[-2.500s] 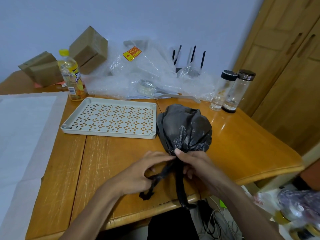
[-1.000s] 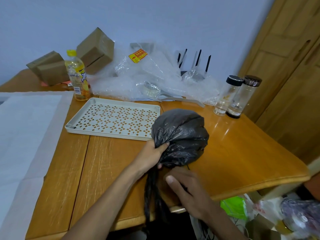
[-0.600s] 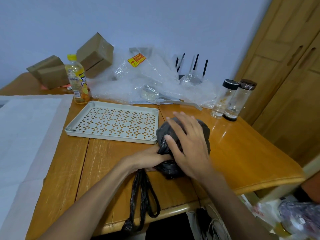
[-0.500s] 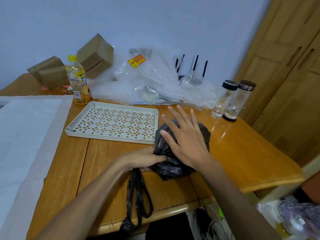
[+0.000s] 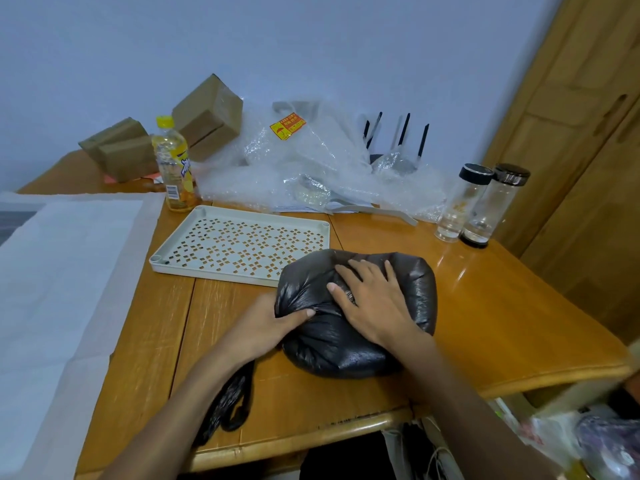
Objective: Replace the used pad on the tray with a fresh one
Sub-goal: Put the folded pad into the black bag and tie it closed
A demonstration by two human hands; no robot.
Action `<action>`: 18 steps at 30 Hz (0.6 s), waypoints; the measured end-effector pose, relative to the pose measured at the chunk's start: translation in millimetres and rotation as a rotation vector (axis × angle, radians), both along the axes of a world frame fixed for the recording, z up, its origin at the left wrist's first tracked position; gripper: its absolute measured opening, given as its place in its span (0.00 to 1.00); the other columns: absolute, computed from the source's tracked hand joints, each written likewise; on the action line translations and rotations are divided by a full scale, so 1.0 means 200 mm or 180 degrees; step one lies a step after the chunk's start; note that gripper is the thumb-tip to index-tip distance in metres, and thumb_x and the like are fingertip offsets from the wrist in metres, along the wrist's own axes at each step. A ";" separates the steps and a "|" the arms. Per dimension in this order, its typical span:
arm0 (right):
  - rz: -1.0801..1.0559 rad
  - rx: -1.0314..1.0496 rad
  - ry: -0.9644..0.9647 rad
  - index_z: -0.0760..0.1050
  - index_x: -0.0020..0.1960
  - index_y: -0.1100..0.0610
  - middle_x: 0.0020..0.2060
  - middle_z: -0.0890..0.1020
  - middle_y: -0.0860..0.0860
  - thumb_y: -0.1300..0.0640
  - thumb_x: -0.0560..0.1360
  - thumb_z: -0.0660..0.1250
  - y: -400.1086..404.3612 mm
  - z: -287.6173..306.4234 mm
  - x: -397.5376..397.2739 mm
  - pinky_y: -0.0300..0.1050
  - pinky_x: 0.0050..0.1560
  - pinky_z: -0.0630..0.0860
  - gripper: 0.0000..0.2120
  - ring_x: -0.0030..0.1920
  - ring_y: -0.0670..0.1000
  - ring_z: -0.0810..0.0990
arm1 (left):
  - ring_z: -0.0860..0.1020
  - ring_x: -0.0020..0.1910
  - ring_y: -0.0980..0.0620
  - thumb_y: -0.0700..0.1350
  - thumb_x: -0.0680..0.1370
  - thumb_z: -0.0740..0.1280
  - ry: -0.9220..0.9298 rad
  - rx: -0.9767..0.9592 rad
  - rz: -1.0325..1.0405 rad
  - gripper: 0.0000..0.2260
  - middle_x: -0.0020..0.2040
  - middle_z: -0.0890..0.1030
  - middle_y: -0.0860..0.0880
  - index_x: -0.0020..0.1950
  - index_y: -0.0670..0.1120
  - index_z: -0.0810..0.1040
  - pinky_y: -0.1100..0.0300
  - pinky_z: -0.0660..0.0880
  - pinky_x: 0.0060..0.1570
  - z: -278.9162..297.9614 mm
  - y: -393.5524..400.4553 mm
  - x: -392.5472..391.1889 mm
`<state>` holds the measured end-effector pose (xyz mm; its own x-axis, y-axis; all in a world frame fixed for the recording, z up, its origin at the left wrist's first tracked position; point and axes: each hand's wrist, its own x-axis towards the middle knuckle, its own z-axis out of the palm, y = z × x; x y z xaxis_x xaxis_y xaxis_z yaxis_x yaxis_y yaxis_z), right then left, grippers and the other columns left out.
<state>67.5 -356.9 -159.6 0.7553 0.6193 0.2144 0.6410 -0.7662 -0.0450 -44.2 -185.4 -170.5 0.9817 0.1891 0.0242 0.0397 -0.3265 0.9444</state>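
Observation:
A stuffed black plastic bag [image 5: 412,289] lies on the wooden table [image 5: 502,317], just in front of the right corner of a white perforated tray [image 5: 239,244] that holds no pad. My left hand [image 5: 266,323] grips the gathered neck of the bag at its left side. My right hand [image 5: 370,299] lies flat on top of the bag with fingers spread, pressing it down. The bag's twisted handles [image 5: 230,407] trail toward the table's front edge. A large white pad [image 5: 65,271] lies spread out at the left.
Behind the tray stand a yellow-capped drink bottle [image 5: 173,168], cardboard boxes [image 5: 207,116] and a heap of bubble wrap [image 5: 311,168]. Two clear bottles [image 5: 481,206] stand at the back right by a wooden door [image 5: 588,133]. Bags and clutter [image 5: 606,445] lie below the table's right edge.
The bag's handles were tied, then my left hand took the bag's neck. My right hand came on top and now presses the bag flatter and wider.

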 end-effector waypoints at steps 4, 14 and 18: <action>0.0057 -0.0001 0.0112 0.63 0.76 0.48 0.75 0.66 0.50 0.35 0.77 0.39 -0.02 -0.01 0.00 0.60 0.78 0.46 0.33 0.76 0.51 0.60 | 0.81 0.54 0.61 0.51 0.76 0.72 0.0089 0.0157 0.0098 0.11 0.54 0.83 0.60 0.56 0.62 0.77 0.58 0.79 0.57 0.00 -0.01 -0.02; -0.0079 0.0622 -0.0159 0.63 0.76 0.44 0.77 0.62 0.49 0.39 0.82 0.44 -0.11 0.21 0.02 0.61 0.77 0.38 0.26 0.79 0.49 0.54 | 0.60 0.76 0.45 0.56 0.80 0.58 -0.0595 0.2685 0.1450 0.24 0.76 0.64 0.43 0.75 0.49 0.67 0.42 0.60 0.74 0.30 -0.39 -0.01; -0.0130 -0.0011 0.0523 0.51 0.77 0.36 0.80 0.47 0.45 0.35 0.80 0.39 -0.11 0.16 0.08 0.67 0.73 0.32 0.27 0.79 0.50 0.39 | 0.46 0.80 0.41 0.56 0.83 0.48 0.0262 0.2907 0.1080 0.25 0.81 0.48 0.39 0.80 0.51 0.56 0.40 0.43 0.77 0.14 -0.45 0.18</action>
<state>83.7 -378.8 -126.9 0.8046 0.5879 0.0839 0.5936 -0.7918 -0.1438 -8.3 -275.0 -142.7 0.8838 0.4043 0.2356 0.3209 -0.8901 0.3237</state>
